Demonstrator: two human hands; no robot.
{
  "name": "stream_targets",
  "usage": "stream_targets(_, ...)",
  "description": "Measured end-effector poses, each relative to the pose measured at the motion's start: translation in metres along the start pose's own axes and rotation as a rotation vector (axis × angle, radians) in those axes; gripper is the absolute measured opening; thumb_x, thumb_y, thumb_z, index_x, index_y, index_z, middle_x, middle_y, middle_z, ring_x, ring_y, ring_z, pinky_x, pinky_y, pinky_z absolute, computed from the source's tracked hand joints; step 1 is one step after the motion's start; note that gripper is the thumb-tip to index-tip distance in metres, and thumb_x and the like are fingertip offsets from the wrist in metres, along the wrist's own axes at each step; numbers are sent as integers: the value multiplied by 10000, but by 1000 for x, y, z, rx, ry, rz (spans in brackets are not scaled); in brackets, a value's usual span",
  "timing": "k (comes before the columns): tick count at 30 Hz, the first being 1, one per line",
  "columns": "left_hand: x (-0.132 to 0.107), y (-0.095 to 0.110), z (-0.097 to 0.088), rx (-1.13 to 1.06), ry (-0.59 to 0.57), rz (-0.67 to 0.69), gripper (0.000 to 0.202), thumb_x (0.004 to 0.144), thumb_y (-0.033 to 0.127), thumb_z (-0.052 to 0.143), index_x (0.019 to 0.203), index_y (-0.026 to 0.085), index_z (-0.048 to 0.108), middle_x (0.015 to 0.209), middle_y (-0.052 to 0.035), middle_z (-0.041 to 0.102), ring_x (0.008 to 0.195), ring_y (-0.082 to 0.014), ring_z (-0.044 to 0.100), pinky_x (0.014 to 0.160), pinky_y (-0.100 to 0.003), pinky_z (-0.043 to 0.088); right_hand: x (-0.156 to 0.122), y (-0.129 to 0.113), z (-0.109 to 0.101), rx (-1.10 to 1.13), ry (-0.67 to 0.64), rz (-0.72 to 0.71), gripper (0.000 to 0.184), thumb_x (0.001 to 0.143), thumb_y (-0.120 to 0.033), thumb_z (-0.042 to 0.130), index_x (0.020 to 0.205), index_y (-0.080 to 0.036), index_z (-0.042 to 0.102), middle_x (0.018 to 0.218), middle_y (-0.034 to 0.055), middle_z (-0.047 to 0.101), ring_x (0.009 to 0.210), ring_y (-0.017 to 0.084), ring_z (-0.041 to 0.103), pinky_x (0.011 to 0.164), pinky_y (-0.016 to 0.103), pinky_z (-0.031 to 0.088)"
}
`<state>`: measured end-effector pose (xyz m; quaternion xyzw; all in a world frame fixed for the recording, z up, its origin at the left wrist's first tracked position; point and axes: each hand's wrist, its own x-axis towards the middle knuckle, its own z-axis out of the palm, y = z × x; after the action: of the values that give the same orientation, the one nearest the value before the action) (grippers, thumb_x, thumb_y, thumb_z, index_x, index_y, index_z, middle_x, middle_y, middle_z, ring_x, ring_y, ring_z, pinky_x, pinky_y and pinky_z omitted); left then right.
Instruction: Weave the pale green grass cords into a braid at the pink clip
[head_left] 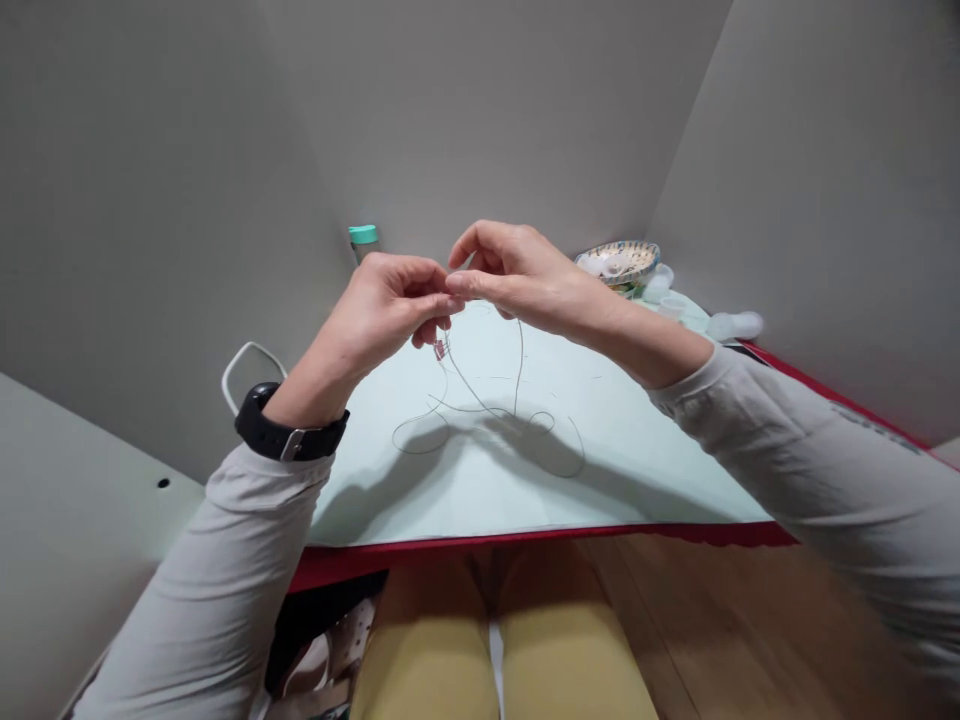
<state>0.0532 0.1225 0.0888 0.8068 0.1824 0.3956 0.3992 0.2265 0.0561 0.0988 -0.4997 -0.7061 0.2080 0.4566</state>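
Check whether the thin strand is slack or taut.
Slack: the thin strand curls in loose loops below the left hand and right hand.

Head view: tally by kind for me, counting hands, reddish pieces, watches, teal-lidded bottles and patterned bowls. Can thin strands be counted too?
Hands: 2 (left hand, right hand)
Small reddish piece: 1
Watch: 1
Teal-lidded bottle: 1
Patterned bowl: 1
Total: 6
Thin strand: loops overlap, so I can't tell how many; left out.
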Motion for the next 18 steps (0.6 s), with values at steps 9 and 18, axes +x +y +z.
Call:
stream_targets(9,-6,23,-8,-420,319,1,288,927,-25,619,696,132,689,668,-10,705,376,-38,425,339,-195,248,-21,22,17,522,-397,121,230,1021,-343,614,960,-122,620,640,-69,358,515,36,215,451,175,174)
stream_targets(18,-14,-3,-61,-901,681,-264,321,1000,-30,362,781,95,561,561,29,534,352,26,331,343,-105,246,-81,65,-84,359,-122,378,252,1002,-315,650,849,-117,617,631,-72,214,536,43,184,464,174,175)
